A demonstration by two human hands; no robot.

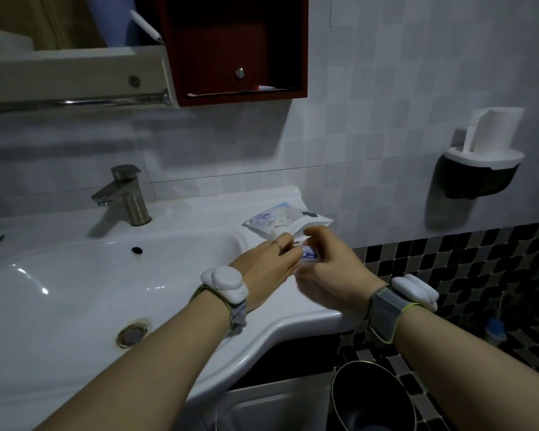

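Both hands meet well to the right of the tap (pixel 125 194), over the far right corner of the white bench (pixel 311 309). The right hand (pixel 330 272) curls thumb and fingers round a small blue-and-white packet (pixel 308 254). The left hand (pixel 262 269), with a ring on 1 finger, pinches the packet's other side with bent fingertips. The packet thus sits between the 2 hands, just above the bench. A larger soft white pack (pixel 277 220) lies just beyond it, also right of the tap.

The packet looks light and thin-walled, with a glossy skin that is probably slippery, more so beside a wet basin. It should crush easily, so a gentle fingertip pinch on its short edges suits it. 1 hand can steady the body while the other works the flap. Whether it is a stiff box or a soft sachet is too dim to tell.
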